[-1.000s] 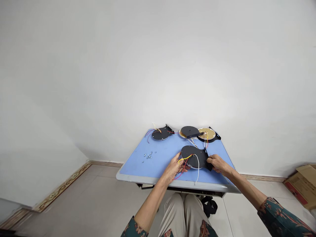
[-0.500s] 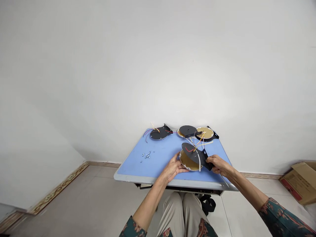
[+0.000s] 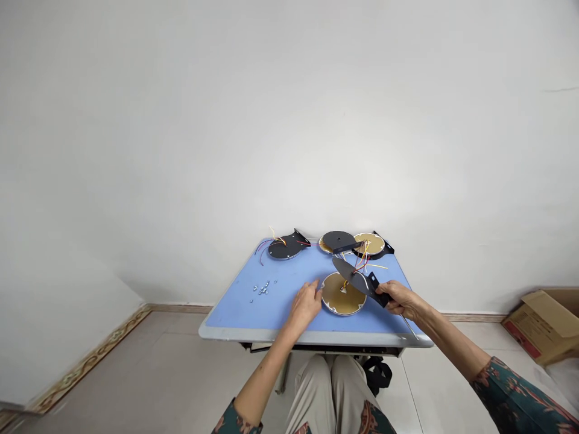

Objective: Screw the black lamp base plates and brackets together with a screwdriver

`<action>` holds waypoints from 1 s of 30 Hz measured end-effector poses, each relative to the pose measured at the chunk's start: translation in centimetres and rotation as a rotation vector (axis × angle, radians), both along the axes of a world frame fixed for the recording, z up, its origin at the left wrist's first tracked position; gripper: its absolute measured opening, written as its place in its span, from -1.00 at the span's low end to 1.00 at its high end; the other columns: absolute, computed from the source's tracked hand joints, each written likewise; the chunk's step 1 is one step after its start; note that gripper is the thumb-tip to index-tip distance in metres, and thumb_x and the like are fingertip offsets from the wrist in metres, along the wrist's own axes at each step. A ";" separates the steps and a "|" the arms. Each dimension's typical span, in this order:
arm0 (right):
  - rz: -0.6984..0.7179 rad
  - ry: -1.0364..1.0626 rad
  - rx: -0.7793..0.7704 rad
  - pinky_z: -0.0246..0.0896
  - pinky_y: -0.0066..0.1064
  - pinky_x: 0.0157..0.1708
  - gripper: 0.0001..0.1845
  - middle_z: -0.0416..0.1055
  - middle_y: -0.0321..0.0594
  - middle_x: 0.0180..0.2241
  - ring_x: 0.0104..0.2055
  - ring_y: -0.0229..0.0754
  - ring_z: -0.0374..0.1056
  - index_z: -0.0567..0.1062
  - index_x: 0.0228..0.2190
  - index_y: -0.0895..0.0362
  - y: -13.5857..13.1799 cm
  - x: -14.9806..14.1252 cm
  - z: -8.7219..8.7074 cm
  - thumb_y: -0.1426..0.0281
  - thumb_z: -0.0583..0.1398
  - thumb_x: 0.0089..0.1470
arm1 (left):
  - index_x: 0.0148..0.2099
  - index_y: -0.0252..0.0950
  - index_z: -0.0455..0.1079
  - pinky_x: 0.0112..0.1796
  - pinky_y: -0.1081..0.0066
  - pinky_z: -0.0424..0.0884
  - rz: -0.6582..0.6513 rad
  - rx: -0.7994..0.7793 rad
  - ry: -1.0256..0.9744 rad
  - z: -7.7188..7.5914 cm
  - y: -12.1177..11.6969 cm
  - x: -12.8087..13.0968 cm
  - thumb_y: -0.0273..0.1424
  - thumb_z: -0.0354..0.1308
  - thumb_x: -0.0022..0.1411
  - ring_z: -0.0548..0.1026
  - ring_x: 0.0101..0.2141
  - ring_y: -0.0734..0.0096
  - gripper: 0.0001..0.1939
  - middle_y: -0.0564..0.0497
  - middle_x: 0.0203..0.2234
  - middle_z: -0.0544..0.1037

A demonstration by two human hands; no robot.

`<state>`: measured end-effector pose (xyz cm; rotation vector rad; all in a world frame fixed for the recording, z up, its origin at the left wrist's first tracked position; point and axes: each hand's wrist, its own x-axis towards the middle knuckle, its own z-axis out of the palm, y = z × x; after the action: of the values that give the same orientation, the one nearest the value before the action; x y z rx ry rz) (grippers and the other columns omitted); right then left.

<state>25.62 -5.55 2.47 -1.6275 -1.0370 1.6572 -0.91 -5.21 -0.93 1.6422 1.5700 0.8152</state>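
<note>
My right hand [image 3: 398, 299] grips the bent tab of a black round metal plate [image 3: 350, 275], holding it tilted. Wires run through this plate to a connector on a tan round circuit board [image 3: 337, 295], which lies flat below it. A thin metal rod [image 3: 410, 328], perhaps a screwdriver shaft, sticks out under my right hand; its other end is hidden. My left hand [image 3: 305, 305] rests at the board's left edge, fingers loosely extended and apart, fingertips at or very near the rim. Several small screws [image 3: 263, 288] lie loose on the blue tabletop [image 3: 244, 310], left of that hand.
At the back left lies a black plate with wires [image 3: 289, 246]. Another black plate [image 3: 338, 241] and a tan board [image 3: 371, 243] overlap at the back right, against the white wall [image 3: 289, 120]. A cardboard box [image 3: 543, 322] stands on the floor at right.
The black plate has lifted and tipped away from the tan board, uncovering the board's centre and connector. My left hand has loosened from around the board's edge and drawn slightly left.
</note>
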 end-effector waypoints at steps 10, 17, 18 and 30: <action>-0.051 -0.006 0.074 -0.45 -0.61 -0.76 -0.70 -0.10 -0.57 -0.76 -0.75 -0.51 -0.28 0.12 -0.60 0.06 -1.2 -1.6 0.1 0.47 0.20 -0.10 | -0.19 -0.29 0.52 -0.13 0.36 0.43 -0.218 0.407 -0.015 -0.2 1.6 6.2 -0.63 0.09 0.12 0.56 -0.16 0.19 -0.73 -0.09 -0.20 0.64; -0.264 0.156 0.160 -0.45 -0.60 -0.80 -0.79 -0.06 -0.53 -0.74 -0.75 -0.49 -0.31 0.18 -0.56 0.07 -2.1 1.8 4.5 0.41 0.15 -0.01 | -0.36 -0.27 0.42 -0.30 0.42 0.30 -0.152 0.422 0.036 -0.9 2.4 6.2 -0.60 -0.06 0.24 0.48 -0.43 0.35 -0.74 0.01 -0.52 0.53; -0.287 0.235 0.195 -0.45 -0.60 -0.80 -0.86 -0.02 -0.51 -0.73 -0.75 -0.49 -0.32 0.25 -0.52 0.10 -2.1 2.7 5.6 0.40 0.14 0.01 | -0.36 -0.26 0.40 -0.32 0.43 0.28 -0.146 0.413 0.019 -0.8 2.4 6.2 -0.55 -0.07 0.29 0.46 -0.46 0.37 -0.74 0.02 -0.54 0.51; -0.158 -0.126 0.172 -0.41 -0.55 -0.72 -0.64 -0.17 -0.57 -0.75 -0.72 -0.48 -0.30 0.02 -0.60 0.03 -3.0 2.2 2.4 0.45 0.12 0.04 | -0.28 -0.34 0.43 -0.47 0.45 0.32 0.134 0.117 -0.610 -2.5 2.8 3.1 -0.07 0.18 0.14 0.43 -0.57 0.43 -0.61 0.01 -0.56 0.53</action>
<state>27.83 -8.54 4.84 -1.6706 -1.0525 1.3403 2.16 -2.39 -3.47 1.2038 1.2147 1.3497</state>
